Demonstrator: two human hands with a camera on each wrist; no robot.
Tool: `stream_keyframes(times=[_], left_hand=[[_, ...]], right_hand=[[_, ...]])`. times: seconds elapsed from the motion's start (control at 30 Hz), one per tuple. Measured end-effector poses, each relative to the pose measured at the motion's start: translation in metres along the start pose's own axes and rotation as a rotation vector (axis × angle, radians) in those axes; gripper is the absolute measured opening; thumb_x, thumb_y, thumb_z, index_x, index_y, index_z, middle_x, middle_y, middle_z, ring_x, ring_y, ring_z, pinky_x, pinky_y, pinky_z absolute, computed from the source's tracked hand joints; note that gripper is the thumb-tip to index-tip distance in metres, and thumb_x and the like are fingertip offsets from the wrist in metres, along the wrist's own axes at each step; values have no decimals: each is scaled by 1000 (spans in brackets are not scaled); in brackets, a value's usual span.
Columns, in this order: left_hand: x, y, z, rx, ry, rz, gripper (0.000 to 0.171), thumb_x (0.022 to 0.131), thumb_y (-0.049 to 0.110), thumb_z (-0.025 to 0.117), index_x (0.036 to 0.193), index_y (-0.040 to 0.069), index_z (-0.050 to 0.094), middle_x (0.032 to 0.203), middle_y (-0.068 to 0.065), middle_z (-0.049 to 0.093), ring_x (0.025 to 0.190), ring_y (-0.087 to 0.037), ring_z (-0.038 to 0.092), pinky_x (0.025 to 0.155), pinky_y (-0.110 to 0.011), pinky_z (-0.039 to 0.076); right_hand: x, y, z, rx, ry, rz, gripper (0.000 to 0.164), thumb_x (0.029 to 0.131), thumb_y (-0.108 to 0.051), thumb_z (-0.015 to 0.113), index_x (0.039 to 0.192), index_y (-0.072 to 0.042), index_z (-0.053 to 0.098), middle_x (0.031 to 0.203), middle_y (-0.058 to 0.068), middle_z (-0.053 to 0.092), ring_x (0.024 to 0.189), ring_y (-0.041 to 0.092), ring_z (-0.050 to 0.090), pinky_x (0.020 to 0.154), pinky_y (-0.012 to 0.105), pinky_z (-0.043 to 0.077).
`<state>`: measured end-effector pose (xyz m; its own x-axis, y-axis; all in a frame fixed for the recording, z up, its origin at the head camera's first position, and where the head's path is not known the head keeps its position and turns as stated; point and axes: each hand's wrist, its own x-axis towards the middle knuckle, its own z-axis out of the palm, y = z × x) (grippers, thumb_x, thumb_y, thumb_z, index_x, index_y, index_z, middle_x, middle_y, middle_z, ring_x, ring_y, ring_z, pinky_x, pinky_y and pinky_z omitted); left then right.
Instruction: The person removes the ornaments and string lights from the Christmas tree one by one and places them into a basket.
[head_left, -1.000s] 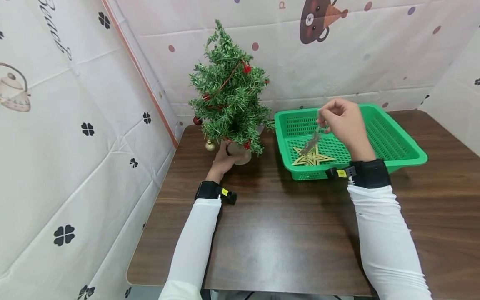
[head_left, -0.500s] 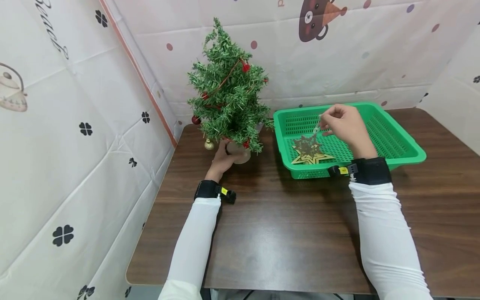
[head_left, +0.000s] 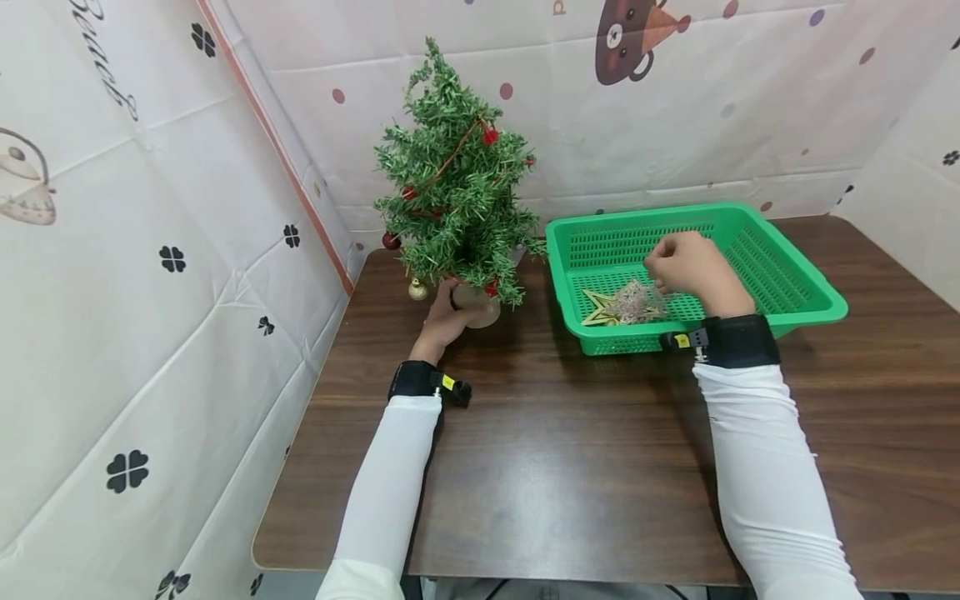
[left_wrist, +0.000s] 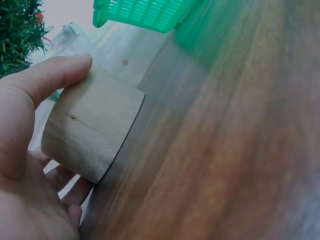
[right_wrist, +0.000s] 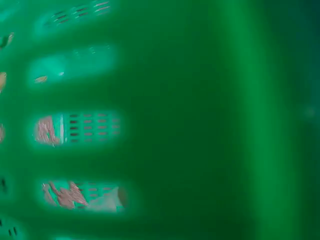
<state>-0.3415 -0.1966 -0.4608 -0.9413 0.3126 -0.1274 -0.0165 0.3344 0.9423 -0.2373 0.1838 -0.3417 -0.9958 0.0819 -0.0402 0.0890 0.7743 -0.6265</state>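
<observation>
My left hand grips the round, pale wooden base of the small Christmas tree; in the left wrist view the thumb lies along one side and the fingers curl round the other. The tree carries red ornaments and a gold ball. Over the green basket, my right hand has curled fingers, pinching the clear hanger of a silvery-pink glitter snowflake ornament. This ornament overlaps a gold star in the basket. In the right wrist view the slotted basket wall fills the frame and hides the hand.
The basket stands on the brown wooden table, to the right of the tree and near the back wall. Printed white sheeting covers the walls at the left and back.
My right hand has lowered toward the basket, and the glitter ornament has turned and come down over the gold star. The left hand stays on the tree base.
</observation>
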Motion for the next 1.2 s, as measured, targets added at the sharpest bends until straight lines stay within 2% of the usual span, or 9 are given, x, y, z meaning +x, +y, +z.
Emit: stream_keyframes(times=[0.1,0.17,0.3,0.4,0.5,0.6,0.83,1.03,1.2], left_hand=[[0,-1,0,13,0,5,83,89,47,77,155,30,30,163,-9,31,150,-35,34,117,-55,37],[0,-1,-1,22,-13,4,82,91,44,76,156,30,29,166,-8,28,152,-35,30,118,-57,35],[4,0,-4,-9,-58,20,76,95,34,71,158,28,29,168,-8,24,154,-34,25,122,-57,29],[6,1,-6,-57,-76,31,72,97,28,69,158,25,30,167,-8,26,152,-33,29,122,-54,30],[6,2,-8,-77,-85,45,70,97,24,69,157,22,32,164,-10,29,149,-33,34,121,-53,32],[6,2,-9,-73,-88,59,71,96,23,71,156,21,33,164,-11,29,149,-34,35,120,-53,34],[7,-1,-10,-58,-69,46,76,94,29,76,155,25,32,163,-11,28,149,-33,35,118,-49,39],[6,0,-10,-59,-88,72,76,95,27,74,157,17,31,164,-13,28,152,-34,29,121,-49,35],[3,0,-13,-47,-125,18,84,98,28,68,164,24,16,167,-10,25,154,-32,27,124,-51,29]], right_hand=[[3,2,2,-64,-56,-2,29,101,-22,45,79,-8,57,75,8,59,67,26,55,65,38,44],[4,3,3,-100,-89,4,33,100,-21,45,69,-12,48,63,2,46,59,22,43,61,37,38],[0,2,7,-151,-139,30,42,102,-28,49,62,-17,41,58,-3,35,55,18,35,58,35,34],[-6,-4,11,-177,-156,42,46,104,-42,51,69,-11,55,62,1,45,58,21,43,59,37,39],[-12,-11,13,-183,-159,47,56,104,-53,49,94,-2,69,78,10,60,71,26,55,64,40,46],[-20,-20,14,-159,-117,46,60,103,-54,49,113,2,68,95,17,64,83,30,59,67,42,48],[-33,-46,15,-75,66,8,57,101,-57,52,114,-4,68,107,19,67,91,32,60,72,43,47],[-41,-76,23,3,173,-109,46,101,-53,57,103,-8,70,99,13,70,84,27,61,70,39,46],[-49,-101,32,105,182,-190,38,101,-49,60,95,-12,70,88,7,70,79,24,61,69,38,46]])
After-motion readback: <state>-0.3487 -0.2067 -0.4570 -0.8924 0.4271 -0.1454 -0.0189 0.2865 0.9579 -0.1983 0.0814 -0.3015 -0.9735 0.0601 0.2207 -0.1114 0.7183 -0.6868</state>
